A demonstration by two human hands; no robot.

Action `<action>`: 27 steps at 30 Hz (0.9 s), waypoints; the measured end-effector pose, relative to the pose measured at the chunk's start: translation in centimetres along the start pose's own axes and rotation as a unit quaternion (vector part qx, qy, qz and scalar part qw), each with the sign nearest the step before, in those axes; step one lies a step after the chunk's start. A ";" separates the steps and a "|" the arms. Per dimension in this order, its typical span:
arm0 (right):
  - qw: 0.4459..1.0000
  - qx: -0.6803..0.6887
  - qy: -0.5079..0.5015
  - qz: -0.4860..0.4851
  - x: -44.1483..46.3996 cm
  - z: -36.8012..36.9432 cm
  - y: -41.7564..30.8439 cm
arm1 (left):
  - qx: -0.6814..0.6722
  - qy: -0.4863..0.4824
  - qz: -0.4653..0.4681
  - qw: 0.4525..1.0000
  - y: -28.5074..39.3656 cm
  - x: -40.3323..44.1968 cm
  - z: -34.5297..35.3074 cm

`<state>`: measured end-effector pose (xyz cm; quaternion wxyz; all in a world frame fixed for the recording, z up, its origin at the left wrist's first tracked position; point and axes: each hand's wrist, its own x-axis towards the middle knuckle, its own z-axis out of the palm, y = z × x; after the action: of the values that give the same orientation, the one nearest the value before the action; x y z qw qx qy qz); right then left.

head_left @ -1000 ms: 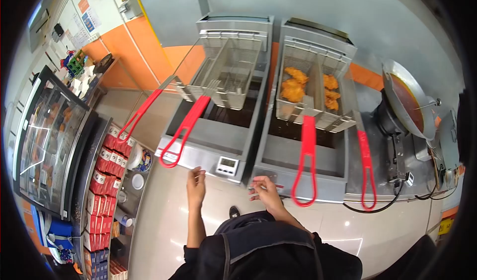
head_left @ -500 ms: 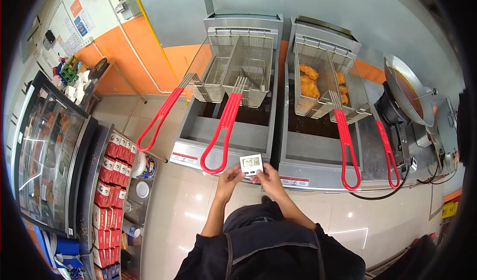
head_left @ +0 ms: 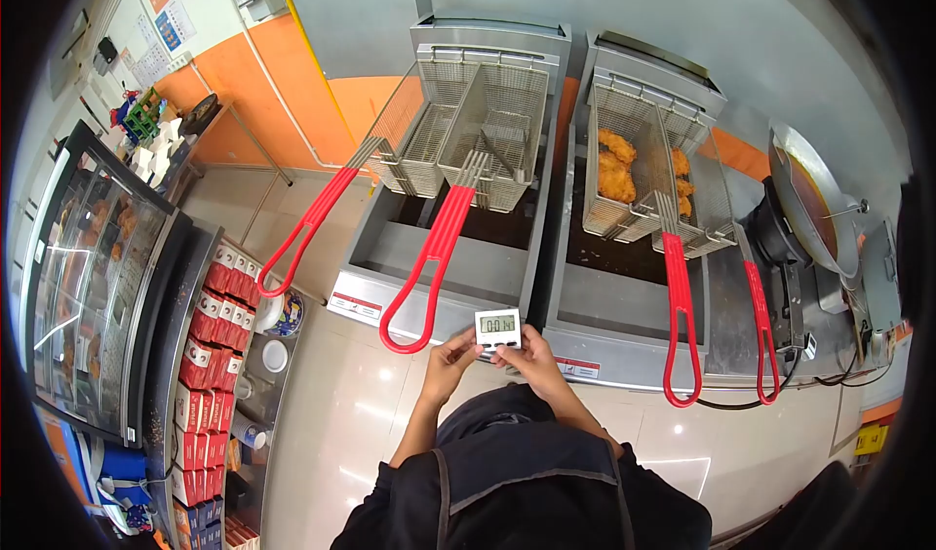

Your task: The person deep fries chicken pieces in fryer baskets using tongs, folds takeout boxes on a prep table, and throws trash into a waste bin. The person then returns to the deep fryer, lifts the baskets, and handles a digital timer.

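Observation:
A small white digital timer is held up in front of the fryers, its grey display facing me. My left hand is closed on the timer's left edge, and my right hand grips the right edge with the thumb by the lower buttons. Just beyond the timer hangs the left fryer, where two wire baskets with red handles show no food. On the right fryer, two more wire baskets hold pieces of fried chicken.
Red basket handles jut out over the front edges of the fryers. A large wok of reddish-brown liquid stands at the right. To the left are a glass food display case and a shelf with red boxes.
The view has shifted slightly, so the fryers sit a little lower and farther right. Both hands still hold the timer, which is now more upright in view.

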<state>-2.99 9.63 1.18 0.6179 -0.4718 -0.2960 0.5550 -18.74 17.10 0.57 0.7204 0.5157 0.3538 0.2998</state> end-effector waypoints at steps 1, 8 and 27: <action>1.000 0.006 0.009 0.002 0.0 -0.1 0.0 | -0.002 -0.002 0.007 1.000 0.0 0.0 0.3; 0.999 -0.013 0.043 -0.004 0.3 -0.8 0.7 | 0.012 0.007 0.039 0.999 -0.8 0.5 1.3; 0.999 0.026 -0.027 0.027 1.1 -2.1 2.0 | 0.032 0.060 0.003 0.998 -1.5 0.1 1.2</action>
<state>-1.71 10.00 -1.65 0.6068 -0.4481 -0.2847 0.5916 -17.60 16.12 -0.63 0.6800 0.5205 0.4047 0.3207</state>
